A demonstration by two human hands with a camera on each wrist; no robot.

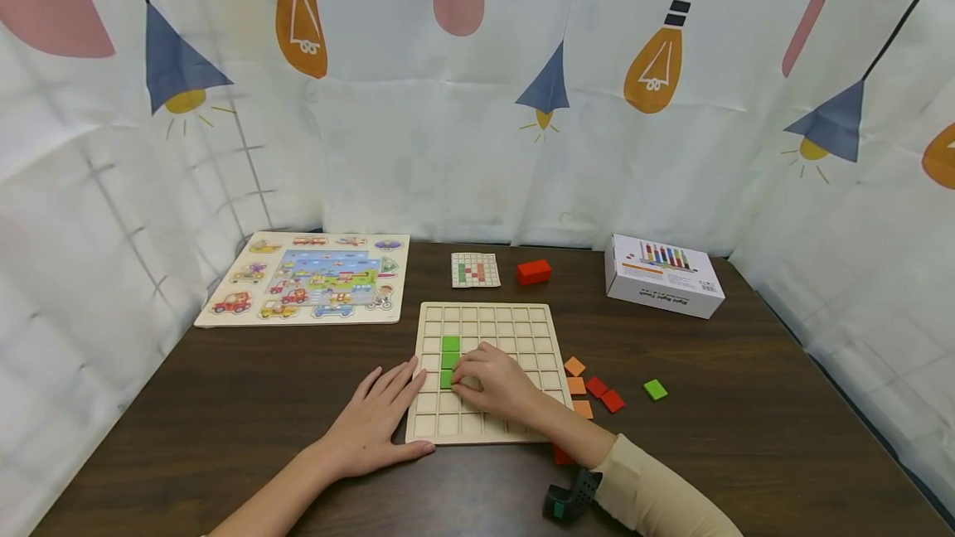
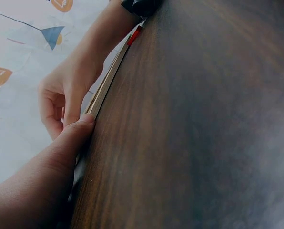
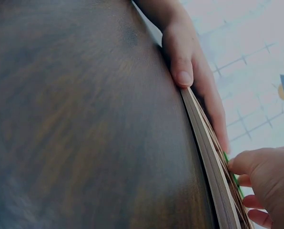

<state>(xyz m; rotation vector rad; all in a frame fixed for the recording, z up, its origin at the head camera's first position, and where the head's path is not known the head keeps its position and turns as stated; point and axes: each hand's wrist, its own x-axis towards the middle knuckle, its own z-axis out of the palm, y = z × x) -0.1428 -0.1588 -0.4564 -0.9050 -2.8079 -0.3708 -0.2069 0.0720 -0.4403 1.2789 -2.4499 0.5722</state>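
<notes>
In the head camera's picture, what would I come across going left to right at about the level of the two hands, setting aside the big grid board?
The left hand → the column of three green tiles → the right hand → the orange tiles → the pair of red tiles → the lone green tile.

1. Left hand [image 1: 370, 423]: back upward, fingers extended to the grid board's [image 1: 515, 317] left edge, thumb at its near edge.
2. Right hand [image 1: 496, 379]: over the board, fingers bent; grip not determinable.
3. Right forearm [image 1: 585, 442]: crosses the board's near-right corner.
</notes>
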